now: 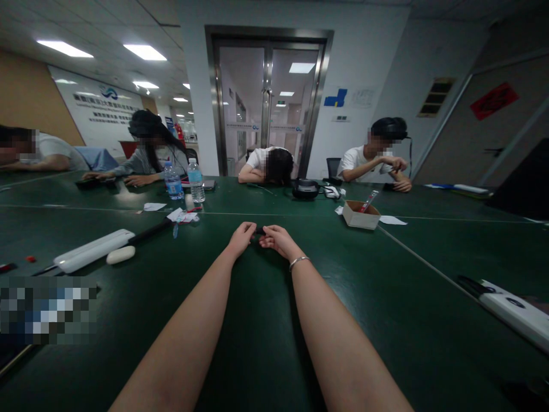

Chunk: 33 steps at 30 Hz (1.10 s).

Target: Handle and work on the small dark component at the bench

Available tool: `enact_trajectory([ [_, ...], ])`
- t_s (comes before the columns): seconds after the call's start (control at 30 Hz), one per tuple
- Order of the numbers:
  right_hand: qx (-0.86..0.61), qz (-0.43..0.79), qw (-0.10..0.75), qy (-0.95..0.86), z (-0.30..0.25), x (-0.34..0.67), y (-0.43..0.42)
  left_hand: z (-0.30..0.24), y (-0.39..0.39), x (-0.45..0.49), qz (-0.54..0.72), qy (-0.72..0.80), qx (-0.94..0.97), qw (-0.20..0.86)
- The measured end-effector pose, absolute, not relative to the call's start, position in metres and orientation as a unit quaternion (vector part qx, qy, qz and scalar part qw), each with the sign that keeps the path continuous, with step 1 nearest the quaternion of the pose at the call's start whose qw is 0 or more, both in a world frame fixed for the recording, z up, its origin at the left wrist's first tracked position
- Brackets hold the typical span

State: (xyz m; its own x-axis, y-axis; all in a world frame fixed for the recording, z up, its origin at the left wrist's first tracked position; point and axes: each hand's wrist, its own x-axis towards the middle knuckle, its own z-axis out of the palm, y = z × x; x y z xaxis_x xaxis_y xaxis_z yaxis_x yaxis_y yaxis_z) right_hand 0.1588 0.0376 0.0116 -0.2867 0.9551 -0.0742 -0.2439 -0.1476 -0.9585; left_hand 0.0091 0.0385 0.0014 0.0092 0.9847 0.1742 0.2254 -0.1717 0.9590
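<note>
Small black object (pixel 260 231), right in the middle of the frame, caught between two bare hands above the green table (pixel 266 320)! The right hand (pixel 281 242) has it in a narrow pinch, thumb and fingertips closed on its right end, the lower fingers curled beneath. Over on the other side, the left hand (pixel 242 239) is bunched just as tight, fingertips right up at the left end; whether it grips or merely touches, I cannot tell. The object is mostly covered by fingers and too small to identify. Both forearms stretch up from the bottom edge, and a silver bracelet (pixel 299 262) circles the right wrist.

Right of centre, a small open box (pixel 361 218) with a slim tube (pixel 369 200) leaning in it, and just up and left of that, a black rounded device (pixel 305 189). Left of centre, two water bottles (pixel 196 182) stand upright side by side, crumpled paper (pixel 183 216) below them. Further left, a long white device (pixel 95 250) lies slantwise, a pale rounded item (pixel 120 255) beside it.

Across the table, upper middle, a person (pixel 274 163) rests head down on folded arms, in front of the glass doors (pixel 268 97)!
</note>
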Motion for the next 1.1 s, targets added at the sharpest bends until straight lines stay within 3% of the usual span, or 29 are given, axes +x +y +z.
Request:
enact_trajectory([
  [1.1, -0.366, 0.664, 0.449, -0.473, 0.0088, 0.1600, 0.0401, 0.0077, 0.0340, 0.0099, 0.491, 0.496, 0.594, 0.401],
])
